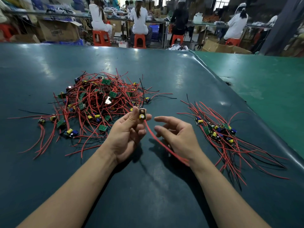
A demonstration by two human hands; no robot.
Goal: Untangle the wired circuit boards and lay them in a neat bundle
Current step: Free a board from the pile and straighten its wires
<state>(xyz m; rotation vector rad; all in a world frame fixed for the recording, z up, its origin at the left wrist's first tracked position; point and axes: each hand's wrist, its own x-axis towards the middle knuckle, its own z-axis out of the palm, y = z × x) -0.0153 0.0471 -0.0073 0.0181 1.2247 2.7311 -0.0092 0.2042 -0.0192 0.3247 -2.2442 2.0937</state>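
A tangled heap of small circuit boards (98,102) with red and black wires lies on the dark table, left of centre. My left hand (126,134) pinches one small board (142,114) with a yellow capacitor, held up above the table. Its red wire (158,140) trails down and to the right, passing under my right hand (177,137). That hand hovers beside the board with fingers loosely curved, and I cannot tell whether it touches the wire. To the right lies a sorted bundle of boards (217,130), wires fanning both ways.
The dark green table mat (148,186) ends at a raised seam on the right, beside a lighter green surface (263,79). Beyond the far edge, several people sit on orange stools (101,38) at benches, among cardboard boxes.
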